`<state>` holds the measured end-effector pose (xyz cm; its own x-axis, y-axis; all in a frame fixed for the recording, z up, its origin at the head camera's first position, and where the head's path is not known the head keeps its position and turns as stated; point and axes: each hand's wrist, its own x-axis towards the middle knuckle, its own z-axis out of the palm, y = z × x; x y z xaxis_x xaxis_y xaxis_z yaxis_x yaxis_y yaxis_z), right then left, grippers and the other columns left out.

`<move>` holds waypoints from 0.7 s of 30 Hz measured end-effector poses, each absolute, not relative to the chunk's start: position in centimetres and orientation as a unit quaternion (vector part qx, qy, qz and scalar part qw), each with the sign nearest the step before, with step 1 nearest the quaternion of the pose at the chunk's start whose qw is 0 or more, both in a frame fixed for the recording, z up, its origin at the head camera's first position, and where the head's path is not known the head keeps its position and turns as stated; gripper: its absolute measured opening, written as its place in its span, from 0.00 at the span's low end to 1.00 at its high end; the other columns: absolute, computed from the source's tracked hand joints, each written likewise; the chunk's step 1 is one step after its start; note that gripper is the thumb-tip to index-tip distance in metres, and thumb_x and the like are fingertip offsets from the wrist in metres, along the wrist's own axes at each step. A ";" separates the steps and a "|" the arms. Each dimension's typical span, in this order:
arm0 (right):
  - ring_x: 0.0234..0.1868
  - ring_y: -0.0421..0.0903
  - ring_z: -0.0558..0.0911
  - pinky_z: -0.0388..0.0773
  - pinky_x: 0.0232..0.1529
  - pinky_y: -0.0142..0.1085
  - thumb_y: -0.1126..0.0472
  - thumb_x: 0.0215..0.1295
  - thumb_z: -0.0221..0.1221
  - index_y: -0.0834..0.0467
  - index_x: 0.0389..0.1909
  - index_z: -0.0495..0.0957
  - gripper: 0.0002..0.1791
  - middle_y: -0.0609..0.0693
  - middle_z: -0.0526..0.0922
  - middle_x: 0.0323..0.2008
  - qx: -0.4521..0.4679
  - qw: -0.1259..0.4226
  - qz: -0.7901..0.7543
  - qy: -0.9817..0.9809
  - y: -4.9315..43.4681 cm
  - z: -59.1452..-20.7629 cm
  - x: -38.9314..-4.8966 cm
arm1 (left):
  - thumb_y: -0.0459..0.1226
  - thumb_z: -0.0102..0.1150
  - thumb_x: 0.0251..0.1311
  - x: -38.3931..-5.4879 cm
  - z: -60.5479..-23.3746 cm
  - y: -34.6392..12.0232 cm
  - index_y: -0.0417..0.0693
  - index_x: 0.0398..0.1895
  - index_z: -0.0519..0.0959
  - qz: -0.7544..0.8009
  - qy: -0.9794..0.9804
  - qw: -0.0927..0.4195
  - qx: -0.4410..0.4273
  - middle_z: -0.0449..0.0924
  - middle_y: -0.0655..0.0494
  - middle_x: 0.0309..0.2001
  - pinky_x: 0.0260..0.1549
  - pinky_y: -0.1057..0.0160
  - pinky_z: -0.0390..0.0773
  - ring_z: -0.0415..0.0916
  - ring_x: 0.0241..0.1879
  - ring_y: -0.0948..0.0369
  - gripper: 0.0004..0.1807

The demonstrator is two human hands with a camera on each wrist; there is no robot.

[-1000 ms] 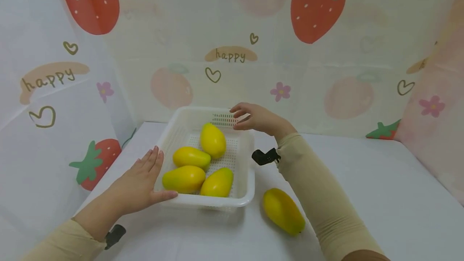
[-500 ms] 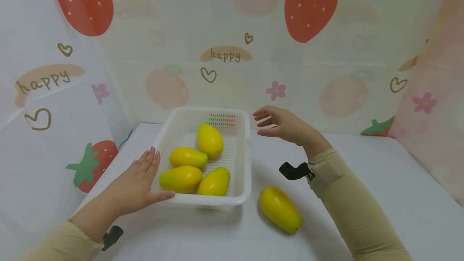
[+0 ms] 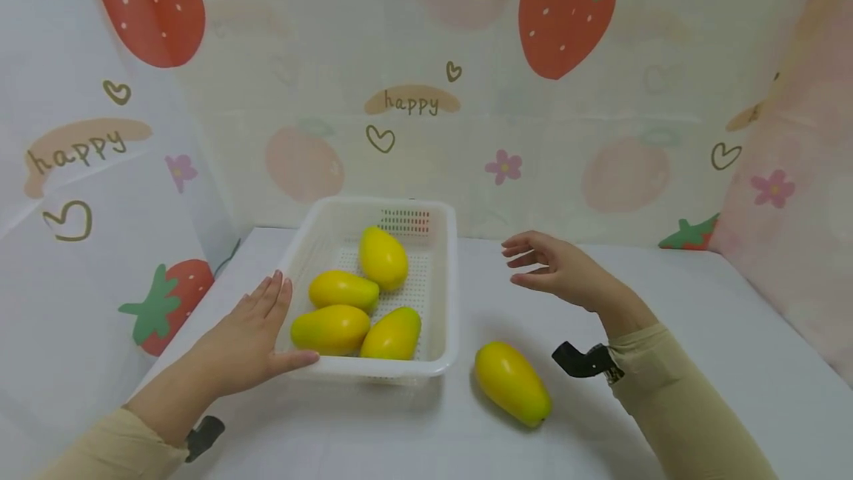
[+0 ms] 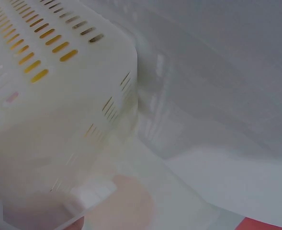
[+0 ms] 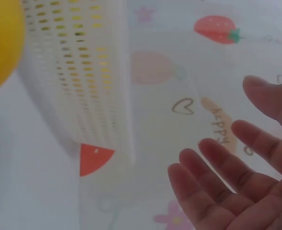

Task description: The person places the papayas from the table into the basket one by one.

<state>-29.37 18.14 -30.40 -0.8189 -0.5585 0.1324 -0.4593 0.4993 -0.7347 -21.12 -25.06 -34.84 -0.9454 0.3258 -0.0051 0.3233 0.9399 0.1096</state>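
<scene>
A white perforated plastic basket (image 3: 450, 295) holds several yellow mangoes with greenish tips, one mango (image 3: 383, 258) lying farther back than the others. My left hand (image 3: 243, 347) rests against the basket's near left corner, fingers straight along the side and thumb on the front rim. One loose mango (image 3: 513, 384) lies on the table to the right of the basket. Above and behind it my right hand (image 3: 566, 272) hovers with loosely bent fingers, holding nothing. In the right wrist view part of a mango (image 5: 2, 43) shows at the left edge, beside the basket's slotted wall (image 5: 83, 62).
A white cloth (image 3: 373, 443) covers the table. Behind stands a pale curtain (image 3: 426, 35) printed with strawberries, and similar sheets close off the left and right sides. A black wrist camera (image 3: 586, 360) sticks out from the right sleeve.
My right hand has moved from over the basket's back right corner rightward and toward me, away from the basket. The left hand stays at the basket, and the mangoes lie as before.
</scene>
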 end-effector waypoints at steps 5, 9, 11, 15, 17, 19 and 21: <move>0.54 0.49 0.75 0.74 0.52 0.40 0.53 0.58 0.61 0.50 0.56 0.68 0.25 0.50 0.73 0.54 -0.287 0.075 -0.418 0.859 19.2 -32.1 -27.8 | 0.76 0.34 0.44 -20.9 -34.7 -25.0 0.29 0.68 0.43 0.055 0.983 0.003 0.173 0.38 0.34 0.70 0.62 0.39 0.47 0.38 0.68 0.40 0.65; 0.54 0.47 0.75 0.74 0.52 0.38 0.53 0.60 0.60 0.49 0.56 0.68 0.23 0.49 0.73 0.54 -0.284 0.087 -0.426 0.855 19.7 -33.3 -26.7 | 0.76 0.34 0.44 -20.9 -34.8 -25.1 0.30 0.68 0.43 0.049 0.984 0.004 0.171 0.38 0.34 0.70 0.62 0.39 0.46 0.38 0.68 0.41 0.65; 0.54 0.48 0.74 0.74 0.53 0.38 0.54 0.61 0.59 0.50 0.57 0.67 0.23 0.50 0.73 0.54 -0.284 0.097 -0.432 0.851 20.0 -33.8 -26.1 | 0.76 0.34 0.44 -20.9 -34.8 -25.1 0.30 0.68 0.43 0.049 0.984 0.005 0.170 0.38 0.34 0.70 0.62 0.39 0.46 0.38 0.68 0.41 0.65; 0.55 0.50 0.73 0.74 0.52 0.36 0.55 0.62 0.58 0.51 0.57 0.66 0.23 0.52 0.72 0.55 -0.288 0.119 -0.443 0.840 20.4 -34.8 -25.0 | 0.76 0.34 0.43 -20.9 -34.8 -25.0 0.30 0.68 0.43 0.055 0.984 0.007 0.172 0.37 0.34 0.70 0.62 0.39 0.46 0.38 0.69 0.41 0.65; 0.55 0.52 0.73 0.74 0.51 0.35 0.55 0.61 0.58 0.52 0.57 0.66 0.23 0.52 0.72 0.55 -0.289 0.126 -0.448 0.837 20.5 -35.2 -24.7 | 0.76 0.34 0.44 -20.9 -34.8 -25.0 0.30 0.68 0.43 0.055 0.983 0.005 0.173 0.37 0.34 0.70 0.62 0.39 0.46 0.38 0.68 0.40 0.65; 0.55 0.54 0.73 0.75 0.50 0.34 0.55 0.61 0.59 0.52 0.57 0.67 0.23 0.53 0.72 0.55 -0.287 0.128 -0.450 0.836 20.6 -35.7 -24.4 | 0.76 0.34 0.44 -21.0 -34.8 -25.1 0.29 0.68 0.43 0.053 0.983 0.004 0.173 0.37 0.34 0.70 0.62 0.39 0.46 0.38 0.68 0.41 0.65; 0.55 0.56 0.73 0.75 0.49 0.33 0.55 0.61 0.59 0.51 0.57 0.67 0.23 0.53 0.72 0.55 -0.283 0.131 -0.451 0.836 20.7 -36.1 -24.1 | 0.76 0.34 0.44 -21.0 -34.8 -25.1 0.29 0.68 0.43 0.050 0.983 0.002 0.174 0.38 0.34 0.70 0.62 0.39 0.46 0.38 0.68 0.40 0.65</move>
<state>-24.13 20.70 -36.11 -0.8053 -0.5918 0.0362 -0.3556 0.4332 -0.8282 -21.03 -25.10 -34.82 -0.9394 0.3426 0.0143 0.3423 0.9344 0.0986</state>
